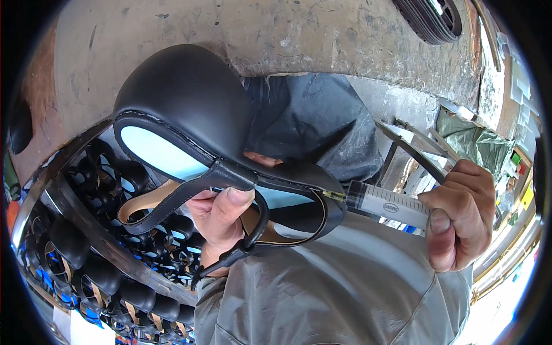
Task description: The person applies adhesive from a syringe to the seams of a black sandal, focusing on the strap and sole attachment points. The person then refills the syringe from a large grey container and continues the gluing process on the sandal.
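A black leather shoe (190,95) with a rounded toe, a pale blue insole and tan-lined straps is tilted across the middle of the view. My left hand (227,215) grips it around the midsection, the thumb on the near edge and some fingertips showing on the far side. From the right, a clear syringe (388,204) points at the shoe's right end. Its yellowish tip meets or nearly meets the edge there; exact contact is hard to tell. My right hand (463,215) is closed round the rear of the syringe, and its plunger end is hidden in the fingers.
A worn, stained worktable (322,37) runs along the far side, with a black ribbed ring-shaped object (431,20) on it. Dark sheeting (328,121) hangs in the table's recess. At left, a rack with a curved metal rail (109,241) holds several similar shoes (138,293). Metal bars (411,149) stand at right.
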